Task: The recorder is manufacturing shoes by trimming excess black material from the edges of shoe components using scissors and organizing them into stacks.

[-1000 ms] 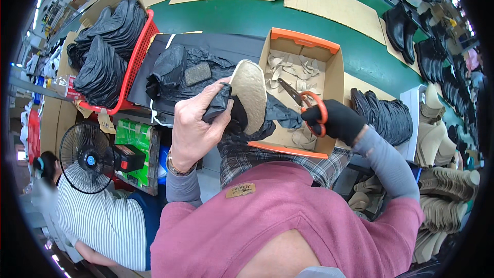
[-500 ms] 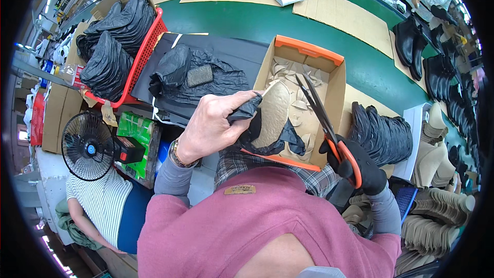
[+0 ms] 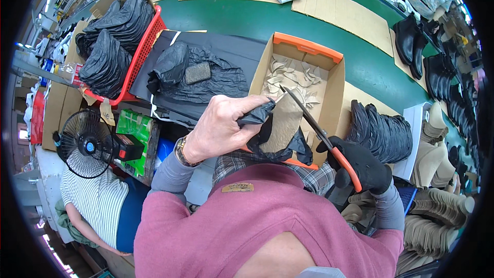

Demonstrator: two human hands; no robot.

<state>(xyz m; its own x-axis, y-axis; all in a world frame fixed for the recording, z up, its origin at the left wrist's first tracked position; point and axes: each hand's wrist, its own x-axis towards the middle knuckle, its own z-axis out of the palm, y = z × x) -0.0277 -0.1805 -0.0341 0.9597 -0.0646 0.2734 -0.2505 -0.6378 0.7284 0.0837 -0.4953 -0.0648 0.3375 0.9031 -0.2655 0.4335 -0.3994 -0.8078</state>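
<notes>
My left hand (image 3: 218,131), bare with a bracelet at the wrist, pinches the black flap of a shoe piece. This piece is a tan, wrinkled insole shape (image 3: 284,123) with thin black material (image 3: 293,146) hanging round its lower end. It is held over an orange-edged cardboard box (image 3: 334,80). Inside the box lie several curved tan scraps (image 3: 283,72). My right hand (image 3: 363,170), in a black glove, grips scissors (image 3: 325,141) with orange handles. Their blades look closed together and cross the upper right edge of the insole; whether they touch it, I cannot tell.
Left of the box, a grey block (image 3: 198,72) lies on crumpled black material. A red basket (image 3: 139,56) of black pieces stands farther left, near a fan (image 3: 85,144) and a seated person (image 3: 98,206). On the right are stacked black pieces (image 3: 381,133) and tan insoles (image 3: 432,237).
The scissor blades have closed from slightly apart and moved left and down over the insole's upper edge. My left hand has shifted slightly right with the piece.
</notes>
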